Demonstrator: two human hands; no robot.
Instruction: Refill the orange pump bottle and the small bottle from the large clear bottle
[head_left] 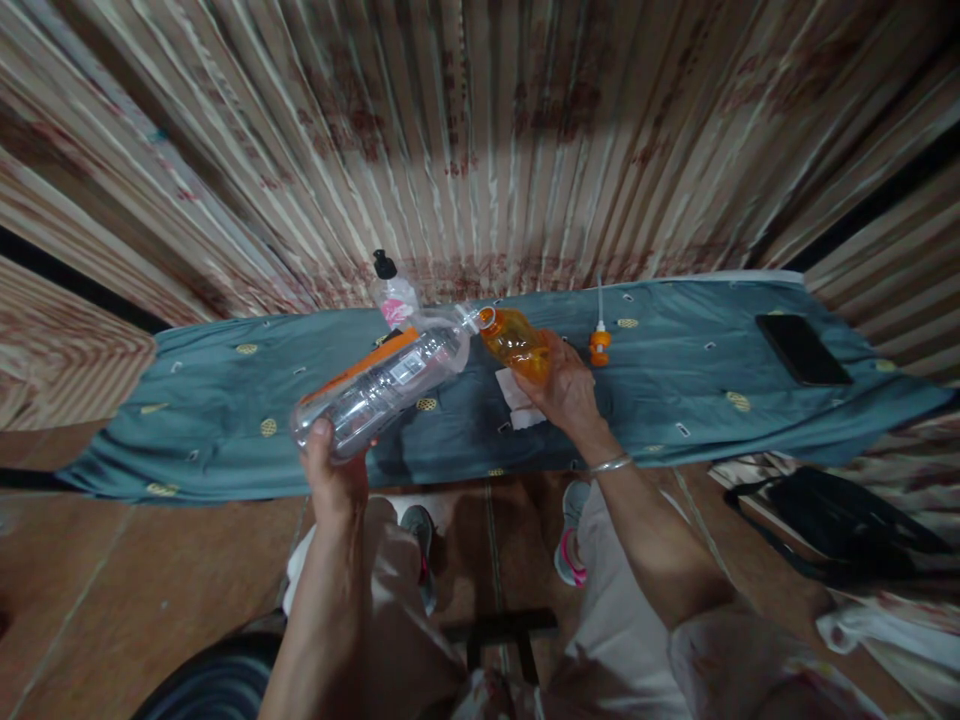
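My left hand (336, 470) is closed round the base of a large clear plastic bottle (390, 385) with an orange strip on its label. The bottle tilts up to the right, its neck at the mouth of a small amber bottle (517, 342). I cannot tell whether the two necks touch. Wrapped round the lower part of the amber bottle is my right hand (566, 390), a bangle on its wrist. A pale piece of paper (521, 402) lies under that hand. An orange pump top (599, 345) with a clear tube rests on the cloth to the right.
A teal patterned cloth (225, 400) covers the narrow table. A pump bottle (395, 296) with a black top stands at the back, behind the clear bottle. A black phone (802, 349) lies at the right. Striped curtains (480, 150) hang behind. A black bag (847, 520) sits lower right.
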